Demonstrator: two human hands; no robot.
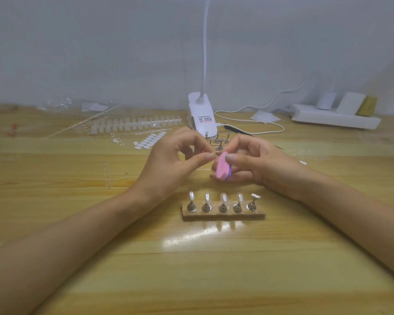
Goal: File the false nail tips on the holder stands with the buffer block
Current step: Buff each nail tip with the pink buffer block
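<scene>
Your right hand [257,162] gripped the pink buffer block [222,168] between thumb and fingers, above the table [237,280]. Your left hand [175,160] pressed thumb and forefinger together just beside the block; whether something lay between them, I could not tell. The holder stands [223,206] stood in a row near you, four carrying nail tips [223,197].

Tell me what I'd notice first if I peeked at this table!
The bright pink buffer block in the middle, gripped by the right hand, while the left hand pinches a tiny clear piece beside it. Nearer, five little metal holder stands line up on a brown base, four topped with clear nail tips. Behind stands a white lamp.
</scene>
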